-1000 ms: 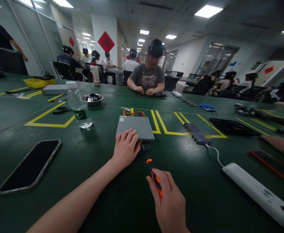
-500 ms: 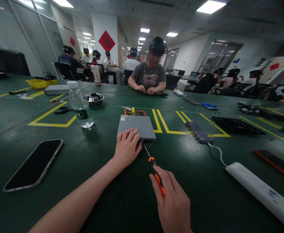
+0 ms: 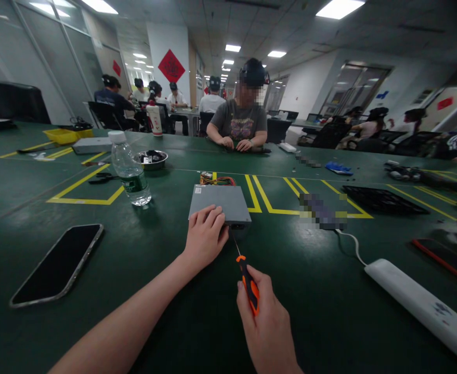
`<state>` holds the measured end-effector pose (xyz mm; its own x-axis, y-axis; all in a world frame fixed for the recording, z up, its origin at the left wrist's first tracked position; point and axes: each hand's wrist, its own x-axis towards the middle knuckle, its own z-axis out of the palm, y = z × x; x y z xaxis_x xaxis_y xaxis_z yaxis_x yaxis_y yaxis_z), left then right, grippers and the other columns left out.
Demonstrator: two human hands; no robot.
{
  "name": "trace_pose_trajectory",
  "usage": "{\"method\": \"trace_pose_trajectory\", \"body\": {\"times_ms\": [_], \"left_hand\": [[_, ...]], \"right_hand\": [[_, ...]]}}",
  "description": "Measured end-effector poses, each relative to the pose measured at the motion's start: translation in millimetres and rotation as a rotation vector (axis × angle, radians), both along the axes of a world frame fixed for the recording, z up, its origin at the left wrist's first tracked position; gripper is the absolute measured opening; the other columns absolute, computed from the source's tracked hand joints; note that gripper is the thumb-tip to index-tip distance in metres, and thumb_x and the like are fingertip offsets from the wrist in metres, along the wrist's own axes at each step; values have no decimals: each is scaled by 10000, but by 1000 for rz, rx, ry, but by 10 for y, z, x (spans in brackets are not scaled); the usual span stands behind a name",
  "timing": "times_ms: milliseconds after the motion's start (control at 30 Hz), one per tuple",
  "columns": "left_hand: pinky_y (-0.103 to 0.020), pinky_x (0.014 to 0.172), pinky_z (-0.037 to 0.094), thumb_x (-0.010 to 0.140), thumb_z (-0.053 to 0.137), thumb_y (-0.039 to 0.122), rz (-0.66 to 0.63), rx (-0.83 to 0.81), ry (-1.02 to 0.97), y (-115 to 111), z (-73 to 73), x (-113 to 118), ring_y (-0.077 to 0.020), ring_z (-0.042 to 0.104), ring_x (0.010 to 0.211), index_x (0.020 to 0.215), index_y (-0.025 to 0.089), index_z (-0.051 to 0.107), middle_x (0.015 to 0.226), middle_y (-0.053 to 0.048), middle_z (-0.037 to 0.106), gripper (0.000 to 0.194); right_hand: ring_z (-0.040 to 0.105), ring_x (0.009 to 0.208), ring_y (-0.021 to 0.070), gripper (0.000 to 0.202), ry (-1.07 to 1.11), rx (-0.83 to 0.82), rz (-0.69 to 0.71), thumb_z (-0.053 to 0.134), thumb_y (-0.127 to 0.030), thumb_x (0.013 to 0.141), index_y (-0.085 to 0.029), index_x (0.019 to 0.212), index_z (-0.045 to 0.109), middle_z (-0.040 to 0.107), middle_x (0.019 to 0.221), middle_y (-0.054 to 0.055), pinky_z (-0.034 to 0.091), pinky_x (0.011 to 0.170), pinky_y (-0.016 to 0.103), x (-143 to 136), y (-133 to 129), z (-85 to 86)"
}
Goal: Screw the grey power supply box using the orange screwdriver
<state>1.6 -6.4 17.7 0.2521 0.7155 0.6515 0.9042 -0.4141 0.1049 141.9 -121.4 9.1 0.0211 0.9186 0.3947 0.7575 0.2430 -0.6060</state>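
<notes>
A grey metal box lies flat on the green table, with a bundle of coloured wires at its far side. My left hand rests on its near left part, fingers over the top and thumb at the front edge. In my right hand is an orange and black screwdriver, gripped by the handle between thumb and fingers. Its thin shaft points up and left to the box's near edge, below a black socket. Whether the tip touches the box I cannot tell.
A water bottle stands left of the box, a phone lies nearer. Behind the bottle is a metal bowl. On the right lie a white power strip and a black mesh panel. Across the table sits a person.
My right hand has shifted slightly left, and more of the screwdriver handle shows. My left hand and the box have stayed put. Another person's hand has appeared at the right edge.
</notes>
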Motion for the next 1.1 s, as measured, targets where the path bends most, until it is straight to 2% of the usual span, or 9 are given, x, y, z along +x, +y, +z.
{"method": "trace_pose_trajectory", "body": {"times_ms": [100, 167, 400, 633, 967, 1033, 1100], "left_hand": [[-416, 906, 332, 844, 455, 277, -5, -3, -4, -5, 9, 3, -244, 441, 1136, 1006, 205, 540, 1188, -50, 565, 197], [-421, 903, 333, 843, 454, 274, -6, -5, -6, -6, 13, 5, -248, 441, 1134, 1007, 207, 539, 1187, -52, 565, 197], [-422, 897, 338, 836, 462, 268, -6, -9, -6, -6, 20, 4, -251, 443, 1128, 1003, 205, 540, 1178, -60, 566, 195], [-426, 901, 337, 839, 461, 280, -4, -15, -3, -5, 16, 1, -252, 445, 1128, 1011, 207, 537, 1174, -64, 567, 202], [-435, 894, 335, 829, 477, 261, -13, 14, -19, 7, -1, 3, -257, 455, 1116, 1004, 217, 551, 1163, -66, 577, 195], [-433, 895, 334, 835, 468, 268, -10, 7, -14, 7, 2, 1, -255, 452, 1119, 1005, 215, 548, 1167, -64, 575, 196], [-431, 893, 333, 839, 461, 274, -7, 0, -8, 5, 7, -1, -255, 449, 1123, 1007, 215, 545, 1171, -61, 573, 197]], "right_hand": [[650, 624, 167, 263, 118, -173, 2, 360, -339, 902, -189, 1088, 469, 649, 785, 29, 508, 504, 240, 32, -4, 56], [647, 606, 163, 261, 139, -196, 12, 363, -332, 896, -185, 1081, 473, 647, 764, 23, 502, 492, 235, 42, -2, 83], [645, 611, 156, 234, 136, -68, 13, 425, -309, 871, -200, 1071, 481, 648, 773, 16, 508, 517, 232, 155, -18, 51], [649, 624, 163, 261, 96, -41, -66, 431, -358, 872, -187, 1063, 487, 658, 792, 38, 518, 530, 242, 343, -30, -38], [649, 631, 172, 284, 76, -35, -86, 405, -388, 888, -186, 1073, 481, 647, 807, 44, 529, 537, 261, 359, 13, -67], [648, 661, 172, 291, 25, 23, -81, 381, -380, 902, -187, 1097, 478, 631, 829, 52, 535, 545, 259, 354, 8, -66], [645, 766, 191, 314, -64, 138, -87, 342, -370, 917, -183, 1122, 487, 591, 937, 93, 542, 568, 268, 324, -4, -46]]}}
